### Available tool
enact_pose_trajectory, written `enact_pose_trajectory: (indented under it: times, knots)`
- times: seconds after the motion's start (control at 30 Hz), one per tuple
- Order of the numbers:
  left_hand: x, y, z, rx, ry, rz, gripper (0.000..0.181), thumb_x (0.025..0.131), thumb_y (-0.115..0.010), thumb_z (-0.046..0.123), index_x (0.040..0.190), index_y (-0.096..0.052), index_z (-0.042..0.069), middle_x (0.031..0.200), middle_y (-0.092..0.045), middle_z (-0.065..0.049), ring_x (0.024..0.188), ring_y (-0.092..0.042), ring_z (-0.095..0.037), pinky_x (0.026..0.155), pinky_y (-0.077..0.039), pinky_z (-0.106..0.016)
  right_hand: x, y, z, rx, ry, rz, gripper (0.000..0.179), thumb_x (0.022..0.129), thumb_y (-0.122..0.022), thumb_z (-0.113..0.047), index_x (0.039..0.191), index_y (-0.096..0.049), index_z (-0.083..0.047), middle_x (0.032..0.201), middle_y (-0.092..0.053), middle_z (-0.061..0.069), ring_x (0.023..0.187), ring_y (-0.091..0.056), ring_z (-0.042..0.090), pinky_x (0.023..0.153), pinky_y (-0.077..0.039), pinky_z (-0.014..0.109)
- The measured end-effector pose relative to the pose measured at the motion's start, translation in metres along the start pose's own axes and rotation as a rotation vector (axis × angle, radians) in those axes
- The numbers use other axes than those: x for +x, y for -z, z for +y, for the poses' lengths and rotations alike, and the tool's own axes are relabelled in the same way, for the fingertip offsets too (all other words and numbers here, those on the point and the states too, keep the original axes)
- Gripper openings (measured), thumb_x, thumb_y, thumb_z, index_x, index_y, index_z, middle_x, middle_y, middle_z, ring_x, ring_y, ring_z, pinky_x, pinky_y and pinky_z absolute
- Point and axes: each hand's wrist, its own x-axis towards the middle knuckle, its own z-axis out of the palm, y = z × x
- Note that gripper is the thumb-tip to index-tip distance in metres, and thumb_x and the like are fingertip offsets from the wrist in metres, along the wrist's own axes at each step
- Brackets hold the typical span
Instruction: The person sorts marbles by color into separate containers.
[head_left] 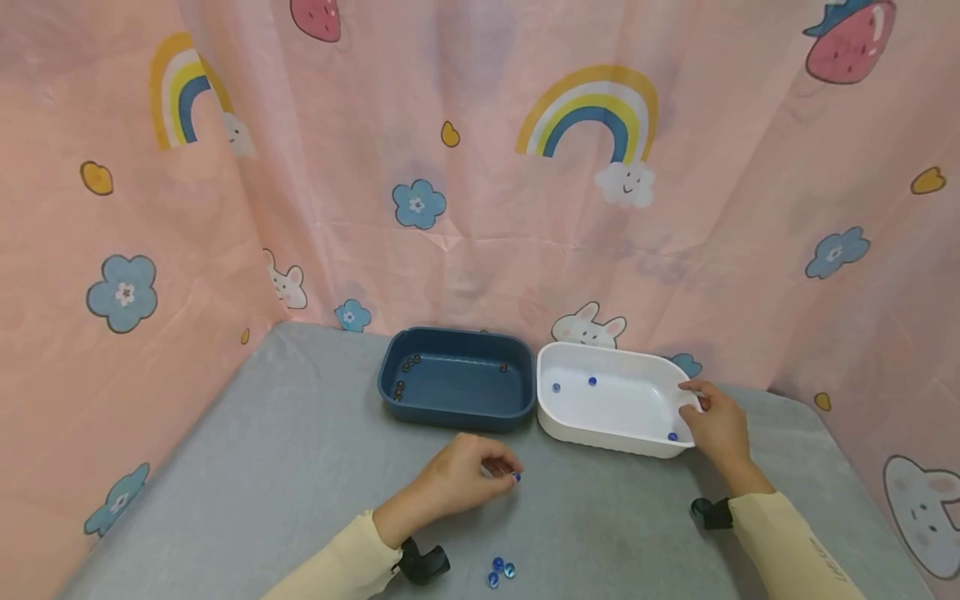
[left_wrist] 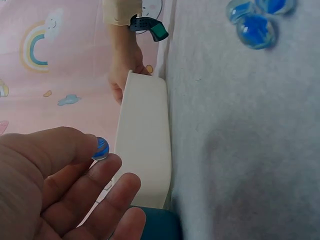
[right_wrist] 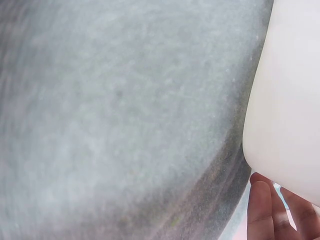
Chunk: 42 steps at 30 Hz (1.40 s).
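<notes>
A blue marble point(left_wrist: 101, 148) is pinched between the thumb and index fingertip of my left hand point(head_left: 467, 477). That hand is above the cloth, in front of the gap between the two trays. My right hand point(head_left: 718, 425) grips the right end of a white tray point(head_left: 607, 437), thumb and index finger at its rim. In the right wrist view, fingers point(right_wrist: 260, 210) lie against its outer wall. Inside the white tray are a pale blue marble point(head_left: 557, 387) and two darker blue marbles point(head_left: 592, 381). Several blue marbles point(head_left: 498, 564) lie on the cloth near the front.
Left of the white tray stands a dark blue tray point(head_left: 450, 417) with several brown marbles point(head_left: 399, 386) in it. Grey cloth point(head_left: 300, 467) covers the table. A pink patterned curtain point(head_left: 480, 275) hangs behind the trays and along both sides.
</notes>
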Motion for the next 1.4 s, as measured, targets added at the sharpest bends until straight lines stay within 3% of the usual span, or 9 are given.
enact_pose_trajectory:
  times: [0.3,0.6,0.83,1.17,1.4]
  knots:
    - [0.008,0.001,0.005,-0.015,-0.028,0.034,0.013,0.082,-0.072,0.012,0.094,-0.075,0.015,0.088,-0.072,0.010,0.077,-0.060,0.004,0.072,-0.051,-0.018,-0.003,0.001,0.000,0.004,-0.026,-0.026,0.039,0.091,-0.051,-0.010,0.129,-0.054,-0.001,0.133,-0.050,0.033,0.117,-0.050,0.049,0.093,-0.044,0.061]
    - [0.019,0.002,0.011,-0.047,-0.026,0.069,0.017,0.084,-0.070,0.011,0.097,-0.076,0.021,0.095,-0.072,0.011,0.080,-0.061,0.004,0.068,-0.049,-0.017,-0.002,0.000,0.001,-0.001,-0.008,-0.013,0.039,0.091,-0.052,-0.011,0.128,-0.055,-0.001,0.130,-0.052,0.034,0.115,-0.051,0.049,0.092,-0.044,0.062]
    - [0.030,0.004,0.018,-0.049,-0.018,0.071,0.014,0.086,-0.070,0.015,0.096,-0.076,0.024,0.090,-0.071,0.013,0.077,-0.060,0.003,0.064,-0.049,-0.018,-0.003,0.000,0.001,-0.001,-0.014,-0.009,0.038,0.091,-0.053,-0.010,0.128,-0.056,-0.002,0.126,-0.055,0.034,0.111,-0.053,0.047,0.088,-0.047,0.059]
    - [0.048,0.004,0.022,-0.004,0.005,0.089,0.015,0.086,-0.070,0.019,0.100,-0.075,0.020,0.083,-0.067,0.015,0.075,-0.056,0.002,0.061,-0.047,-0.018,-0.001,0.001,0.000,-0.010,-0.025,-0.014,0.038,0.091,-0.053,-0.010,0.128,-0.055,-0.002,0.127,-0.054,0.034,0.112,-0.052,0.048,0.090,-0.045,0.060]
    - [0.062,0.004,0.022,-0.075,-0.023,0.104,0.014,0.086,-0.069,0.015,0.100,-0.074,0.015,0.088,-0.070,0.009,0.078,-0.060,0.002,0.069,-0.050,-0.015,0.000,0.001,-0.002,-0.006,-0.038,-0.027,0.039,0.092,-0.052,-0.010,0.130,-0.054,-0.002,0.131,-0.051,0.034,0.115,-0.050,0.049,0.092,-0.045,0.061]
